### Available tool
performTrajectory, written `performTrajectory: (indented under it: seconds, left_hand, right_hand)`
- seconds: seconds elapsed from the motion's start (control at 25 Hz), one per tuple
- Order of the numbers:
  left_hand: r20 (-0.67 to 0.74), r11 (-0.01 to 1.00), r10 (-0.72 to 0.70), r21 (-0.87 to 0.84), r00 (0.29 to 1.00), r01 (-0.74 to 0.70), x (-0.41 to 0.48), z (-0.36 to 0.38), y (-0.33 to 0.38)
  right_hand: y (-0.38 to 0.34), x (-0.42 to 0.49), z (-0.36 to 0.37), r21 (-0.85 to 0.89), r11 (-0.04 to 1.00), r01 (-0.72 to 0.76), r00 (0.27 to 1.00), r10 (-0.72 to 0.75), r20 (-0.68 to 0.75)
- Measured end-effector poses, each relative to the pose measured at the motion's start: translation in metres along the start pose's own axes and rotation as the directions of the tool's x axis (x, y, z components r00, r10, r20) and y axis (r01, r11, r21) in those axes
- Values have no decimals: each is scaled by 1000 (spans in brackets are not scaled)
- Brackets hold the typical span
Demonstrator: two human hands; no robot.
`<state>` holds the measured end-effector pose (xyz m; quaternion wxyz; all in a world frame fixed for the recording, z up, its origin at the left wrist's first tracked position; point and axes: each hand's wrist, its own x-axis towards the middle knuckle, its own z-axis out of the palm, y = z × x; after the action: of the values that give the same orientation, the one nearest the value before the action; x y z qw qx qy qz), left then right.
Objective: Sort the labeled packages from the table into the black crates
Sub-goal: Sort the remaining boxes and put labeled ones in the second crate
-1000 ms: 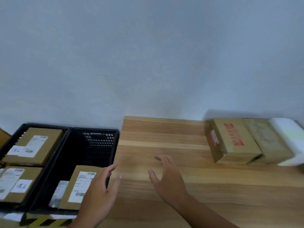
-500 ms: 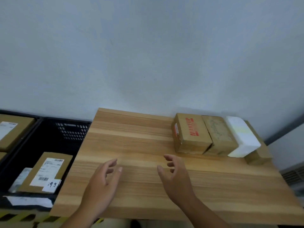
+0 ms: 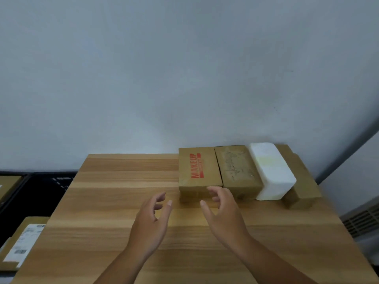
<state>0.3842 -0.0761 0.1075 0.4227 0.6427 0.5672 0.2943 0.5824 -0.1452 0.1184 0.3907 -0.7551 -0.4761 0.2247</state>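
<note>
Packages (image 3: pixel 200 167), four abreast on table (image 3: pixel 114 201); two empty hands (image 3: pixel 149 220) before them

Cut off at left edge: black crate (image 3: pixel 51 182), labeled package (image 3: pixel 26 240)

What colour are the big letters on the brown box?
Red, on the MAKEUP box, seen in the head view.

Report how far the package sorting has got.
Done: a labeled package and a second package lie in the black crates on the left. In hand: nothing yet; the left hand and right hand are empty, reaching for the MAKEUP box. Left: four on the table: the MAKEUP box, a brown box, a white foam box and a far brown box.
</note>
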Motion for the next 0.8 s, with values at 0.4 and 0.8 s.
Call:
performTrajectory:
  seconds: [0.4,0.8]
  left_hand:
    - [9,990,-100,105,995,98,46,56,22]
    - [87,981,-174,98,981,166,119,72,-6]
  right_hand:
    - [48,56,-22,-38,988,-151,972,155,178]
    - [61,110,10,-196,948,-251,932,291,214]
